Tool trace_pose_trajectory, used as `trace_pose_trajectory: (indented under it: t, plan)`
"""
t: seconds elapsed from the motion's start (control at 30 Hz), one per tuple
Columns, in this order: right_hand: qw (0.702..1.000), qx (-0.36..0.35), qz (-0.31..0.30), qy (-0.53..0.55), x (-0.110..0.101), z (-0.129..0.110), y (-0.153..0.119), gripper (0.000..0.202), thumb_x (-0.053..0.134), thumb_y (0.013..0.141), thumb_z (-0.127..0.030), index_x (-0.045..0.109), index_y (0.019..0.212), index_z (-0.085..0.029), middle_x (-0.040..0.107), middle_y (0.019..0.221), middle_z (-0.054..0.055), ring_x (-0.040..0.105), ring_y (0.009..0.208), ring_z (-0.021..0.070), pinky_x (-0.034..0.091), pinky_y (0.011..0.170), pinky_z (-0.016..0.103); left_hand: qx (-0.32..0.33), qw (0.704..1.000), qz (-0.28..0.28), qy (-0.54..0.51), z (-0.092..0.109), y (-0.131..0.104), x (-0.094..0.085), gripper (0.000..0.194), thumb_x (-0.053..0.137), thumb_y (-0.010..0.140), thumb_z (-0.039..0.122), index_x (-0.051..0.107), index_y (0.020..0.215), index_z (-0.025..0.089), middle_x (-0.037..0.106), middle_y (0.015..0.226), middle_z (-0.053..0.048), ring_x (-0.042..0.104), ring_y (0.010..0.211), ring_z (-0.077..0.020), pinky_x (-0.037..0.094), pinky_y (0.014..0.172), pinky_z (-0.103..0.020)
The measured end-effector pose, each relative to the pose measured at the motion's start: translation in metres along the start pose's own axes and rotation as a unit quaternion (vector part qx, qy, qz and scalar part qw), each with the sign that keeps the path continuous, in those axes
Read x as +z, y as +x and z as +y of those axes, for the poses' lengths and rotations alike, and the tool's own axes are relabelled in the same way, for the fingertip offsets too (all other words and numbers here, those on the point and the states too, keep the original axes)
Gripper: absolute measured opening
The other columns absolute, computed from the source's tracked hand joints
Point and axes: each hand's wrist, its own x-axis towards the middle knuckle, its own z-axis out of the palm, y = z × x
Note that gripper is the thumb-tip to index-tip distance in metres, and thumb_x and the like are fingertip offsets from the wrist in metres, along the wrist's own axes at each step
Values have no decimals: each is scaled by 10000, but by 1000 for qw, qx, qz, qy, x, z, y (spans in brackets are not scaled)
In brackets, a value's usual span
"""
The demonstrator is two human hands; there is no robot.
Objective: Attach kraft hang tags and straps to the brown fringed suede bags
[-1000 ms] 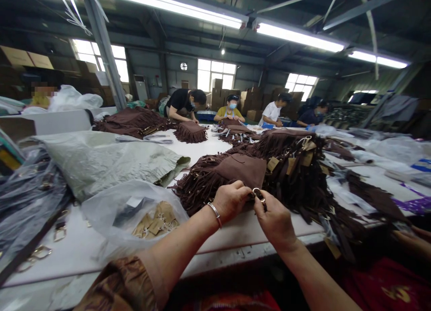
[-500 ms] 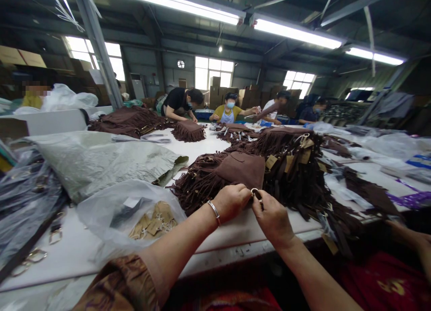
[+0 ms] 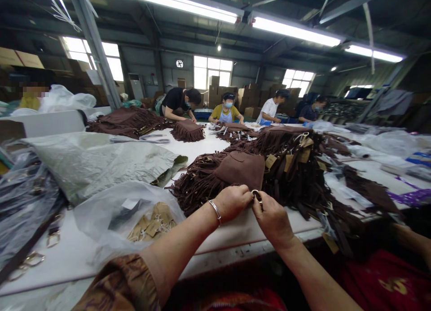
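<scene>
My right hand (image 3: 273, 217) pinches a gold-coloured metal ring (image 3: 258, 196) between thumb and fingers. Right against it, my left hand (image 3: 233, 200) is closed, its fingertips meeting the ring's left side; what they hold there is hidden. A silver bangle (image 3: 215, 211) circles my left wrist. Just beyond both hands lies a brown fringed bag (image 3: 243, 168), its flap upward, at the front of a pile. To its right rises a taller stack of brown fringed pieces (image 3: 286, 142) with tan paper tags (image 3: 305, 153) hanging from it.
Left of my hands, a clear plastic bag (image 3: 101, 207) holds tan tags (image 3: 158, 221). Metal buckles (image 3: 33, 259) lie on the white table (image 3: 81, 252) near plastic-wrapped straps (image 3: 27, 198). A large greenish sheet (image 3: 101, 158) lies behind. Several people work across the table; another person's arm (image 3: 412, 241) is at right.
My hands and the ring stay almost where they were. Across the table, the person in yellow has lowered an outstretched arm, and the brown piece held up beside them is gone from sight.
</scene>
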Motion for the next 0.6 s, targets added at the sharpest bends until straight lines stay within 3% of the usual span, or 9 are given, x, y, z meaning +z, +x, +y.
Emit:
trace_pose_trajectory:
  t: [0.27,0.43,0.5,0.6]
  plan:
    - [999,35,-30,29,-1,-7,-7,326,449,971,-281,616,1131,-53,725,955,175,691,778,253,538,677,347,-23,999,47,4,-4,7,10,216,455,964,242,616,860,143,622,847,-73,588,715,-169,462,644,-277]
    - [986,120,-50,109,-11,-15,-19,304,467,962,-331,611,1152,-143,729,970,111,695,815,218,545,716,311,-26,997,75,-23,-7,0,13,208,445,968,228,627,893,161,622,860,-57,593,723,-153,466,648,-255]
    - [935,231,-126,238,-15,-18,-33,340,526,931,-396,588,1188,-183,719,883,60,676,733,192,529,642,285,-46,993,91,-63,-5,-10,16,191,454,958,208,635,915,167,629,878,-57,595,745,-149,468,667,-248]
    - [776,378,-254,437,-15,-27,-60,387,533,895,-512,600,1085,-182,659,719,11,610,572,161,478,530,271,-112,976,111,-147,6,-34,27,134,521,915,199,649,927,161,650,886,-60,605,809,-160,475,737,-256]
